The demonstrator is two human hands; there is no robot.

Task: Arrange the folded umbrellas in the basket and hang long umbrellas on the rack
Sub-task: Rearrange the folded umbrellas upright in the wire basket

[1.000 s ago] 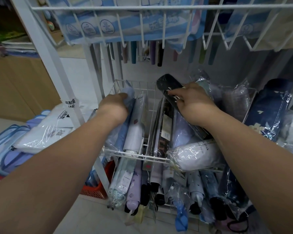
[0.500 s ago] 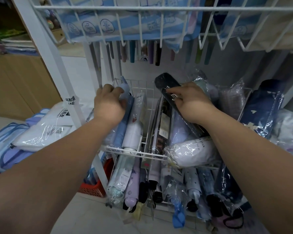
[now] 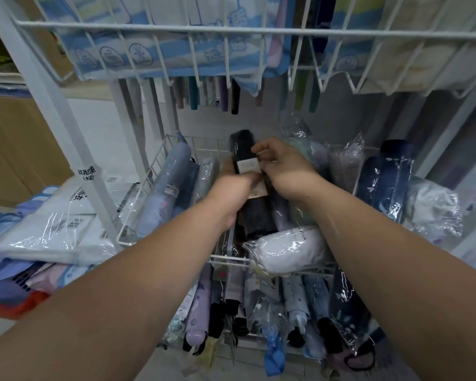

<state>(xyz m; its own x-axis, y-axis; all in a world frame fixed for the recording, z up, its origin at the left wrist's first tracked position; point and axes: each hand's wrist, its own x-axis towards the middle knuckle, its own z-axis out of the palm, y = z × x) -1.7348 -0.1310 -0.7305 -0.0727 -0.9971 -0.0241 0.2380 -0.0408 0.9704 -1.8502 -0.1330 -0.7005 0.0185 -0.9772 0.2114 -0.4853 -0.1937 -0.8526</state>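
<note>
A black folded umbrella (image 3: 243, 149) with a white label lies lengthwise in the middle white wire basket (image 3: 160, 158). My left hand (image 3: 232, 193) grips its middle from the left, and my right hand (image 3: 283, 166) holds its right side, fingers pinching by the label. A light blue folded umbrella (image 3: 165, 188) lies at the basket's left. A white wrapped umbrella (image 3: 289, 250) lies across the front rail, and a navy one (image 3: 385, 177) leans at the right. Long umbrella handles (image 3: 228, 97) hang behind the baskets.
An upper wire basket (image 3: 231, 31) with blue and white packages overhangs close above my hands. A lower tier holds several folded umbrellas (image 3: 198, 312). White plastic-wrapped packets (image 3: 52, 229) are stacked at the left, past the rack's white post (image 3: 55, 105).
My left hand left the light blue umbrella at the basket's left and moved right onto the black umbrella. My right hand stayed on the black umbrella, which now lies straighter.
</note>
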